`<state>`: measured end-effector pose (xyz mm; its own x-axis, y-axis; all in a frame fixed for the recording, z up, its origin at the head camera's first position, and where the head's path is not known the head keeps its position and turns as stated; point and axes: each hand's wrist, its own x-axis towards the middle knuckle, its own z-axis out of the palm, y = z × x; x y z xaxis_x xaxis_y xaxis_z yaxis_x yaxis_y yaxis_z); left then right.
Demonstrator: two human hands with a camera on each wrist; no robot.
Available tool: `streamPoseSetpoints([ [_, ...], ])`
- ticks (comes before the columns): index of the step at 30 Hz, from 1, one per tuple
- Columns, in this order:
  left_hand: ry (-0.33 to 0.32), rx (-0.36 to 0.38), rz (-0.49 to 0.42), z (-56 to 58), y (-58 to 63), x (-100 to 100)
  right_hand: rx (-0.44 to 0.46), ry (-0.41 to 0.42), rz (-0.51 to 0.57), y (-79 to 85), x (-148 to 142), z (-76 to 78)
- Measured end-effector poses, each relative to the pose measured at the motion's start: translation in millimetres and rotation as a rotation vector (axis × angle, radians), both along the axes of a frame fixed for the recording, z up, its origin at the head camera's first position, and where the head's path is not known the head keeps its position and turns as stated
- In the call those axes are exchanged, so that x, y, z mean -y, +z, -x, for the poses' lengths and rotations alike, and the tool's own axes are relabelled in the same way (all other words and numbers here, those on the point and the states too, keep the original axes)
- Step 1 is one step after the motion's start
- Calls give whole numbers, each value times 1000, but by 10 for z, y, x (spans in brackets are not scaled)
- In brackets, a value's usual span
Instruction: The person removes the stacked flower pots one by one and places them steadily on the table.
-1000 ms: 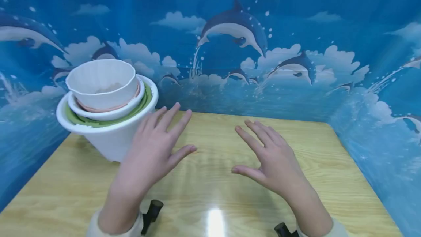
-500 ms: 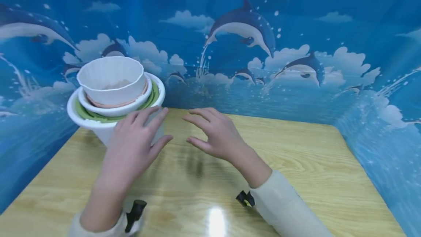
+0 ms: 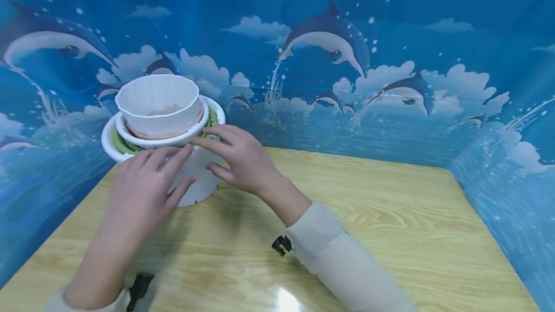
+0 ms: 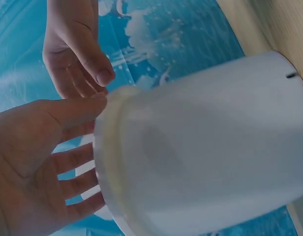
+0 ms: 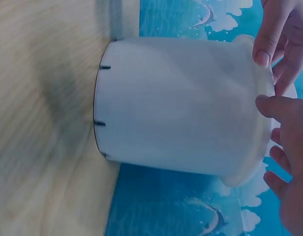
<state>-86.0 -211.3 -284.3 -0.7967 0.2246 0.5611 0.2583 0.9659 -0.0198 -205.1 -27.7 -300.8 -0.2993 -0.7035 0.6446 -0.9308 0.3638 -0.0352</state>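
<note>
The stack of nested flower pots (image 3: 162, 124) stands at the far left of the wooden table (image 3: 368, 215), close to the blue dolphin backdrop (image 3: 329, 37). It has a large white outer pot (image 3: 197, 182), a green rim (image 3: 119, 142) inside it, then a white pot, a pinkish rim, and a ribbed white pot (image 3: 158, 97) on top. A second ago both hands hovered flat and spread above the middle of the table, well apart from each other; since then they have moved to the left and closed in on the stack. Now the left hand (image 3: 145, 191) lies against the near wall of the outer pot, with the fingers straight and the thumb spread, not curled around it. The right hand (image 3: 238, 158) has crossed over, and its fingertips (image 3: 200, 141) reach the rim of the outer pot, while the thumb points to the wall below. The wrist views show the fingers of both hands at the rim, relaxed, with no firm grasp yet. I judge that the reach is finished and the hands are about to take hold of the stack; the pots themselves did not move.
</note>
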Motion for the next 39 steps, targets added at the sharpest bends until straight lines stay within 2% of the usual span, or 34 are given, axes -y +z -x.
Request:
streamPoseSetpoints([
  [6,-4,-43,-28,30,-12,90,45,8,-20,-69,78,-26],
  [13,-27,-101,-82,68,-37,145,5,11,4,-103,47,3],
  [23,-35,-122,-109,64,-41,171,13,-16,81,-115,-129,23],
  [27,-83,-126,-126,27,-54,181,15,-14,111,-120,-256,3],
  [34,-249,-156,-134,11,-104,162,16,-26,139,-139,-513,-97],
  [39,-271,-167,-150,-8,-134,128,25,-20,180,-196,-692,-187],
])
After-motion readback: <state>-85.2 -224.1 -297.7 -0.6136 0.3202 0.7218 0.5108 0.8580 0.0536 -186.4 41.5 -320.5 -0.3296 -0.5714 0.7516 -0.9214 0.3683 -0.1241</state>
